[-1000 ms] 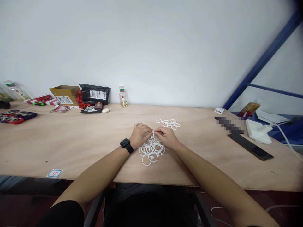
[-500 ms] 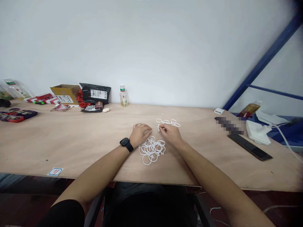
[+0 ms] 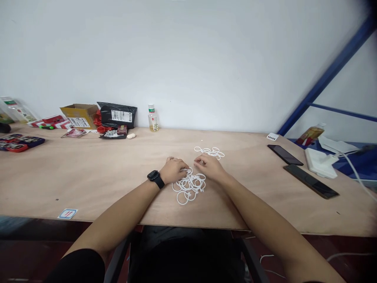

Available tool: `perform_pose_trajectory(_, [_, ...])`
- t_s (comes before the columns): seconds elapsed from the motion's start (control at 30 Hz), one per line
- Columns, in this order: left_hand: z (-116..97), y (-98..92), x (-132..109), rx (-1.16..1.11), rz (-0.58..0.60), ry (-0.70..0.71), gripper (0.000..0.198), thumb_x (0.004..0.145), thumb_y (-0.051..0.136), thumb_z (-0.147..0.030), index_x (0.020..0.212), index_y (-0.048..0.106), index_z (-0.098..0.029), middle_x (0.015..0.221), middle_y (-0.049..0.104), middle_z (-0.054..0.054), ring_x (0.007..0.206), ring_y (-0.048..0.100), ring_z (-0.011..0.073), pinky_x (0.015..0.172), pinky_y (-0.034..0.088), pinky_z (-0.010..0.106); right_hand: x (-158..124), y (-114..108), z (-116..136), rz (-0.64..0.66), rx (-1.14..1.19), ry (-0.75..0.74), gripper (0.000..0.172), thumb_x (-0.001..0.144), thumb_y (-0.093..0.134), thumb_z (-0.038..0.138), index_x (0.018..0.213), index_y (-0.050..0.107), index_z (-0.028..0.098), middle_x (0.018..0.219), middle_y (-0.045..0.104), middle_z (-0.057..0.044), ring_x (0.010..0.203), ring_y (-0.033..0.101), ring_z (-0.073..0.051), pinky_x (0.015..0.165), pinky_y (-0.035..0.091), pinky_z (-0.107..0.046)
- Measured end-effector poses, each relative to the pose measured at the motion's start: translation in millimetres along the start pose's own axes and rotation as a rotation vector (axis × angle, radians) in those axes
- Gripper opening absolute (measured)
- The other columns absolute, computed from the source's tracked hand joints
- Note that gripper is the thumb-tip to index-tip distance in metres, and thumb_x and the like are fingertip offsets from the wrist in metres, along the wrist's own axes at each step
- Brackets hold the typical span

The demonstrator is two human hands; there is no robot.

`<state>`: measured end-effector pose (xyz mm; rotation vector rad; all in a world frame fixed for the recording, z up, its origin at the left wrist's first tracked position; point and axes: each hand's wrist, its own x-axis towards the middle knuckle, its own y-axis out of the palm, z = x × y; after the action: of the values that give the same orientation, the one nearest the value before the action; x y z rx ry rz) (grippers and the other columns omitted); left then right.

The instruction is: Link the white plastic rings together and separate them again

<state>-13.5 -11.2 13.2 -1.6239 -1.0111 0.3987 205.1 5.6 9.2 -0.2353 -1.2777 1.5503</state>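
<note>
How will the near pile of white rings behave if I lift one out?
The near pile of white rings may snag and come up together, since its loops overlap. Its thin strands suggest little weight, and the mostly round outlines hint at some stiffness.

Workroom with long wooden table [image 3: 103, 169]

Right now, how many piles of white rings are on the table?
2: a larger pile by the left hand; a smaller pile beyond the right hand, which partly hides it.
</note>
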Motion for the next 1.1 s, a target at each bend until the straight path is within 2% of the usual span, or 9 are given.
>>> perform_pose_trajectory(0.1, [1.4,0.7,0.5,0.009,-0.021,0.012,0.023,0.087,0.05,-0.027,0.096,0.072,-0.028,0.099,0.073,0.002,0.096,0.062,0.0191,0.1,0.027,0.042,-2.8,3.3,10.2,0.057,0.069,-0.081,0.011,0.084,0.061,0.024,0.09,0.069,0.02,0.088,0.069,-0.003,0.073,0.06,-0.014,0.069,0.044,-0.026])
perform_pose_trajectory(0.27, [2.6,1.5,2.3,-0.005,-0.086,0.001,0.022,0.09,0.049,-0.024,0.095,0.071,-0.026,0.095,0.074,0.001,0.094,0.064,0.0191,0.1,0.029,0.043,-3.7,2.1,16.6,0.096,0.161,-0.093,0.015,0.085,0.06,0.023,0.095,0.071,0.021,0.088,0.069,-0.004,0.073,0.06,-0.014,0.067,0.044,-0.025])
perform_pose_trajectory(0.43, [1.6,0.7,3.0,-0.089,-0.209,0.031,0.021,0.092,0.049,-0.026,0.097,0.07,-0.025,0.095,0.074,0.001,0.091,0.064,0.0174,0.097,0.033,0.041,-2.5,0.6,18.4,0.02,0.219,0.004,0.018,0.086,0.058,0.024,0.097,0.072,0.02,0.088,0.071,-0.005,0.073,0.061,-0.015,0.066,0.045,-0.026])
perform_pose_trajectory(0.6, [-1.3,0.0,2.3,-0.169,-0.294,0.055,0.017,0.091,0.052,-0.028,0.096,0.068,-0.025,0.1,0.074,0.001,0.095,0.065,0.0169,0.102,0.033,0.042,-3.3,2.9,19.3,-0.02,0.324,0.062,0.014,0.084,0.061,0.027,0.087,0.072,0.019,0.076,0.07,-0.002,0.064,0.059,-0.013,0.06,0.044,-0.024])
perform_pose_trajectory(0.73, [-1.3,-0.1,1.5,-0.182,-0.371,0.1,0.012,0.087,0.058,-0.029,0.09,0.068,-0.024,0.105,0.072,0.002,0.1,0.063,0.0178,0.098,0.037,0.04,-5.3,4.0,21.9,-0.06,0.34,0.069,0.014,0.081,0.063,0.029,0.082,0.071,0.018,0.067,0.067,-0.001,0.059,0.056,-0.012,0.054,0.042,-0.023])
perform_pose_trajectory(0.9, [-0.2,2.0,1.4,-0.169,-0.387,0.153,0.01,0.085,0.061,-0.031,0.088,0.068,-0.024,0.101,0.071,0.001,0.097,0.063,0.0171,0.099,0.036,0.04,-7.4,4.9,26.2,-0.096,0.346,0.063,0.014,0.081,0.063,0.03,0.081,0.071,0.017,0.063,0.065,0.0,0.057,0.055,-0.011,0.053,0.042,-0.022])
perform_pose_trajectory(1.1, [-4.5,-0.3,1.9,-0.181,-0.386,0.12,0.011,0.087,0.06,-0.03,0.084,0.067,-0.023,0.096,0.071,0.002,0.094,0.061,0.0169,0.095,0.038,0.038,-8.2,6.9,26.3,-0.098,0.375,0.068,0.015,0.084,0.06,0.03,0.084,0.07,0.019,0.067,0.067,-0.001,0.06,0.059,-0.013,0.054,0.044,-0.023])
